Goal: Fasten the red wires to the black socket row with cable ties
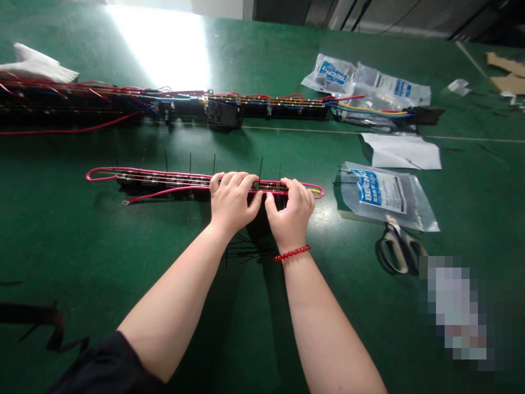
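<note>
A narrow black bar point(164, 178) with metal contacts and brown rods along it lies crosswise before me. A red cable point(159, 192) runs along the bar, loops past both ends and finishes in a ring terminal point(125, 203) at the left. Thin black cable ties point(190, 162) stick up from it at intervals. My left hand point(233, 201) is closed over the bar right of its middle, fingers on the far side and thumb near. Close beside it, my right hand point(292, 210) grips the right part the same way. The hands hide the bar beneath them.
Farther back lies a longer wired assembly point(266, 106). Plastic bags with blue labels point(389, 194) and white paper point(404, 151) are at the right, with scissors point(396, 249) below. Loose cable ties point(246, 251) lie near my wrists. A white cloth point(39, 64) is at far left.
</note>
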Motion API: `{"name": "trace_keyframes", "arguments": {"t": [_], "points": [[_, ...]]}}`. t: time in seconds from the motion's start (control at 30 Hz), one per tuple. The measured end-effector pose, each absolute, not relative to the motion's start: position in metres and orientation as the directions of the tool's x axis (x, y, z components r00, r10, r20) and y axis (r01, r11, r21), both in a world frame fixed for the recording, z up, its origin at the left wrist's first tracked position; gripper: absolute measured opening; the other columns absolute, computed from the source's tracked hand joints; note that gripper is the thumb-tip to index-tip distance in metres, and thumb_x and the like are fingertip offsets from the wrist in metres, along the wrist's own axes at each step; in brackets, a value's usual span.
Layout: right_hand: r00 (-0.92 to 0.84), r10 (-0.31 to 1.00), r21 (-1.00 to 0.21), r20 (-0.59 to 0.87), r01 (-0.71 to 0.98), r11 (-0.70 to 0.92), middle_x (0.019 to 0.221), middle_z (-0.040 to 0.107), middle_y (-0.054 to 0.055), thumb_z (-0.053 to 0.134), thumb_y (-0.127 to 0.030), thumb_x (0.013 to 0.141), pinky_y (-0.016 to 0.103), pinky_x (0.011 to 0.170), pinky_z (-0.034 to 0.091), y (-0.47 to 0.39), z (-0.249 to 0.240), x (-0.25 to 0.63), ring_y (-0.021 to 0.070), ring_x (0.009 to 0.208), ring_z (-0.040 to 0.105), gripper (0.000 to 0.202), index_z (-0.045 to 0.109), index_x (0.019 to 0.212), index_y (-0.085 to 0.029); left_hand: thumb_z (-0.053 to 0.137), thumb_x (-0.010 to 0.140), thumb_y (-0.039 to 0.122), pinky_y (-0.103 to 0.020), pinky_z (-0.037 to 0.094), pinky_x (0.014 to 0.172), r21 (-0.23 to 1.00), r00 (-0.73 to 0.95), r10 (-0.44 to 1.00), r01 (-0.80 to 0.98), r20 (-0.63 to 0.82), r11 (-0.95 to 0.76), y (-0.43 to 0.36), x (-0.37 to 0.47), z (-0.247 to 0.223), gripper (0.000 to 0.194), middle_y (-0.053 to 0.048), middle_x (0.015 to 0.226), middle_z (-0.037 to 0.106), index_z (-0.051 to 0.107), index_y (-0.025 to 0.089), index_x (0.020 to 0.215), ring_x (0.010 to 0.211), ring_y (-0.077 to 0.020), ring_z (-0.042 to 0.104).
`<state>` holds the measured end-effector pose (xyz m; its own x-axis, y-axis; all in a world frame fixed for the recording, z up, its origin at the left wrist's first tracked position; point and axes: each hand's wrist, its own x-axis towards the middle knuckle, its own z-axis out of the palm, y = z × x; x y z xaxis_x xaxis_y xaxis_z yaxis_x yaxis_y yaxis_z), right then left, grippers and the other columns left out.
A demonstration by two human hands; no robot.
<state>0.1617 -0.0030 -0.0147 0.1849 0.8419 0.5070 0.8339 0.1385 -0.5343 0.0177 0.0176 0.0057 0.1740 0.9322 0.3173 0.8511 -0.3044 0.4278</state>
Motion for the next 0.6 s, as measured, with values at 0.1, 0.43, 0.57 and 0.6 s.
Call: {"name": "trace_keyframes", "arguments": {"t": [0.1,0.43,0.57,0.6], "points": [[0.190,0.842,-0.550,0.505,0.823,0.144,0.118,0.071,0.011,0.059,-0.032,0.087,0.052,0.111,0.038,-0.0027,-0.0156,0.1625,0.0289,0.121,0.060,0.031,0.061,0.116,-0.021,0.053,0.094,0.042,-0.051,0.027,0.111,0.428,0.172,0.931,0.851,0.323,-0.306,0.0175,0.0175,0.0051,0.027,-0.004,0.125,0.070,0.066,0.031,0.116,0.120,-0.0287,0.058],[0.217,0.846,-0.588,0.488,0.798,0.135,0.114,0.071,0.010,0.061,-0.033,0.086,0.050,0.107,0.042,-0.0012,-0.0143,0.1634,0.0284,0.114,0.062,0.028,0.062,0.111,-0.022,0.053,0.095,0.041,-0.051,0.026,0.110,0.433,0.171,0.939,0.852,0.298,-0.293,0.0178,0.0177,0.0056,0.025,-0.004,0.123,0.070,0.065,0.031,0.114,0.120,-0.0298,0.057],[0.225,0.834,-0.612,0.503,0.775,0.160,0.111,0.071,0.010,0.055,-0.030,0.087,0.049,0.103,0.045,-0.0048,-0.0102,0.1645,0.0271,0.109,0.063,0.026,0.062,0.111,-0.022,0.053,0.096,0.041,-0.052,0.028,0.108,0.421,0.177,0.939,0.858,0.296,-0.294,0.0177,0.0174,0.0058,0.024,-0.005,0.121,0.070,0.066,0.031,0.114,0.118,-0.0302,0.057],[0.238,0.824,-0.621,0.514,0.765,0.167,0.110,0.071,0.009,0.053,-0.029,0.088,0.048,0.102,0.046,-0.0060,-0.0088,0.1649,0.0266,0.108,0.064,0.025,0.062,0.111,-0.022,0.053,0.096,0.041,-0.052,0.028,0.108,0.417,0.178,0.939,0.860,0.295,-0.294,0.0177,0.0173,0.0056,0.024,-0.005,0.121,0.070,0.066,0.031,0.114,0.118,-0.0300,0.057]]}}
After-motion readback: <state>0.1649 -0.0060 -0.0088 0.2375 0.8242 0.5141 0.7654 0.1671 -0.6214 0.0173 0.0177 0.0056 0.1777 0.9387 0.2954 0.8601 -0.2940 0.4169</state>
